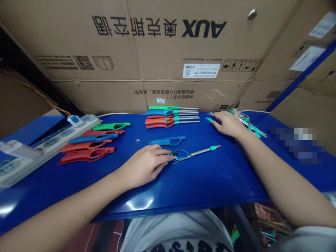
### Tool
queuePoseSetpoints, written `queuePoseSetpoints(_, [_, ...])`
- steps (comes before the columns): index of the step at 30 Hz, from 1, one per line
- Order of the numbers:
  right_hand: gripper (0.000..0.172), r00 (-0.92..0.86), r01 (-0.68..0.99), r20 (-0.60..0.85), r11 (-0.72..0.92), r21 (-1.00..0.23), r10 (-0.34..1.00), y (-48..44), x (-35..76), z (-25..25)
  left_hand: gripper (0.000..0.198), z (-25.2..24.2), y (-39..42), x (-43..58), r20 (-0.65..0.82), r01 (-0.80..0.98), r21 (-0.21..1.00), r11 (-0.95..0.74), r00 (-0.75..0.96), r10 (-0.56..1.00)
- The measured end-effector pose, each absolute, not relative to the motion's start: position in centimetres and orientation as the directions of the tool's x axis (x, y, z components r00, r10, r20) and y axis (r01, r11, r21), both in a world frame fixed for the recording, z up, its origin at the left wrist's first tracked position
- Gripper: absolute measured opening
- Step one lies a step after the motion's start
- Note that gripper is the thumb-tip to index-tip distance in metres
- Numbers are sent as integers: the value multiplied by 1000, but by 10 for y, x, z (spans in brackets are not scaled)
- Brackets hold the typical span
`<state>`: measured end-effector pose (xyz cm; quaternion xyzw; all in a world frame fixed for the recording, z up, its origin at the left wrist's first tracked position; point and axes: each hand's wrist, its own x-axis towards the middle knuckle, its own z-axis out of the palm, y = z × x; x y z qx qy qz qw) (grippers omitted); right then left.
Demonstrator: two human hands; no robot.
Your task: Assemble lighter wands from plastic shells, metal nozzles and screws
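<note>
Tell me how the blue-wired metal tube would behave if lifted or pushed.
The metal tube looks straight, so it should stay stiff. Its blue wires lie in a loose loop, so they'd probably flop. Being round, the tube might roll if pushed.

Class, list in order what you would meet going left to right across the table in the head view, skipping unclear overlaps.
White plug, green handle, tiny metal pieces, central blue handle, wired metal tube, right hand.

A glossy blue table [210,185], viewed from my remote post, carries a white power strip [55,140] and colored handle shells [89,154] at left, long-necked lighters [157,122] behind, metal-tubed parts [246,121] at right.
</note>
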<state>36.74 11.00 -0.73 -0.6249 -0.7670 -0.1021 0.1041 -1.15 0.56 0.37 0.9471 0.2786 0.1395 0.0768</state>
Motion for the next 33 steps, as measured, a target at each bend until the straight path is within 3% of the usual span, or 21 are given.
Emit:
queuePoseSetpoints(9, [30,-339,935,245,355,-25,908,103,353,-3,31,6,5,-11,244,501,230,-835,801,547])
queuePoseSetpoints(15, [24,-402,865,235,451,-219,885,94,337,3,34,6,6,-12,253,501,276,-820,785,565])
queuePoseSetpoints(19, [21,-269,858,212,334,-390,940,86,323,8,37,6,6,-12,239,509,294,-809,781,578])
queuePoseSetpoints(23, [23,-261,900,84,274,-340,962,77,321,16,37,7,6,-12,229,529,299,-794,768,598])
queuePoseSetpoints(28, [27,-532,775,87,526,-350,842,75,333,20,36,7,6,-11,239,533,322,-782,754,612])
queuePoseSetpoints(33, [22,-569,761,40,545,-353,821,74,328,16,37,1,10,-11,258,498,401,-769,744,616])
